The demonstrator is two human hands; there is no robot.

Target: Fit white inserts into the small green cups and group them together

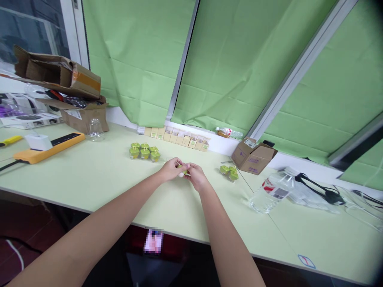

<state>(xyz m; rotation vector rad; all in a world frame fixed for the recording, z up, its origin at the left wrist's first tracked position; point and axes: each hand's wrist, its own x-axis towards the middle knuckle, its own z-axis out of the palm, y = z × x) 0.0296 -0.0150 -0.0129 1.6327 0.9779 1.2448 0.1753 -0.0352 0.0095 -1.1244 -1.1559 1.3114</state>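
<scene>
Centrally, a small green piece [183, 171], largely covered and too small to detail, sat between both hands just above the pale green table [98, 175]. A cluster of green-capped jars [145, 152] stood at its 10 o'clock, a smaller group [229, 172] at 3 o'clock, a row of small cartons [176, 138] at 12 o'clock and a cardboard box [253, 155] at 2 o'clock. The left hand [171, 169] and right hand [197, 177] met over it, fingers [177, 164] curled narrow, pinching it from either side.

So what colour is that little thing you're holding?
Green. The little item shows in the head view, between left hand and right hand.
</scene>
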